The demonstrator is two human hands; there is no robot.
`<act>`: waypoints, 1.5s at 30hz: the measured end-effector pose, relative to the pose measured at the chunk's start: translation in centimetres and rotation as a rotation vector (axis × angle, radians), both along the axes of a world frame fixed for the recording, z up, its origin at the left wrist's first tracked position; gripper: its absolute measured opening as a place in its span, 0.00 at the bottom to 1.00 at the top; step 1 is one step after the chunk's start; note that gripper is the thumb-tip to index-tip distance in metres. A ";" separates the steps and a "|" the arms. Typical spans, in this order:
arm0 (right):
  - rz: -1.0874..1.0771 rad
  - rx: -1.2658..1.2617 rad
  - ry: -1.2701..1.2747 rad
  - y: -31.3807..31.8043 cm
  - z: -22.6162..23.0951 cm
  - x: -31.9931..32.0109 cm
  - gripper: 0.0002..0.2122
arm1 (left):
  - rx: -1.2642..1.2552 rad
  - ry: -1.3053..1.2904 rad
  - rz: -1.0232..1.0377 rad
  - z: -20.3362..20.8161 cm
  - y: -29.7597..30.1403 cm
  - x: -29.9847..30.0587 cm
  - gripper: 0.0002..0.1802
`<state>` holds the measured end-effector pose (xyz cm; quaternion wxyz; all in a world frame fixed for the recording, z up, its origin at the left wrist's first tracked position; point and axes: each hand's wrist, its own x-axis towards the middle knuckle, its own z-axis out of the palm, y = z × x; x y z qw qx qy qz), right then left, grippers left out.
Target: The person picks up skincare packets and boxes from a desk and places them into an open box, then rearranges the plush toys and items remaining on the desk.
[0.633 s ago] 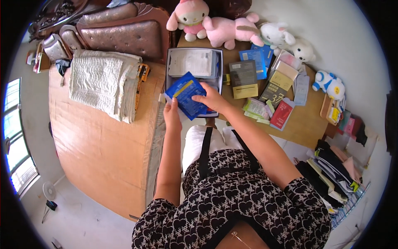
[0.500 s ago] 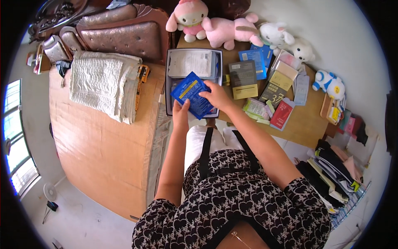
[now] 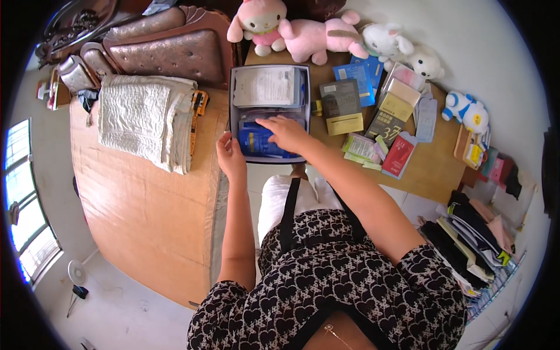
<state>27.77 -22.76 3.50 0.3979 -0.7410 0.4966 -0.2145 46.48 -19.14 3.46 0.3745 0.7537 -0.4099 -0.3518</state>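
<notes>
An open box (image 3: 233,111) with a dark rim stands at the table's near left corner. White packets (image 3: 265,86) fill its far half, and a blue flat packet (image 3: 254,142) lies in its near half. My right hand (image 3: 284,134) reaches over the right wall, fingers stretched out on or just above the blue packet, hiding part of it. Just outside the left wall is my left hand (image 3: 230,156), its fingers loosely bent and apart, with nothing visible in them.
Right of the box, the table (image 3: 420,178) holds a grey and yellow packet (image 3: 340,106), blue packets (image 3: 357,81), a red packet (image 3: 400,155) and others. Plush toys (image 3: 324,38) line the back. A folded quilt (image 3: 146,119) lies on the bed (image 3: 140,221) to the left.
The blue packet, held in both hands above the box before, now lies inside it. My left hand has let go and moved left; my right hand has moved slightly down and left.
</notes>
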 end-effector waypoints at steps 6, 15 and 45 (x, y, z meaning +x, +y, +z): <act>-0.198 -0.080 0.013 1.1 -2.4 0.1 0.17 | -0.147 -0.438 -0.449 1.8 -0.4 -2.8 0.17; -0.137 0.083 -0.101 5.0 -1.8 -2.5 0.08 | 0.180 -0.593 -0.784 -0.8 0.2 -3.3 0.14; -1.580 0.926 0.522 21.9 -9.9 -33.1 0.43 | 0.419 0.023 -1.311 -8.0 10.4 -36.0 0.19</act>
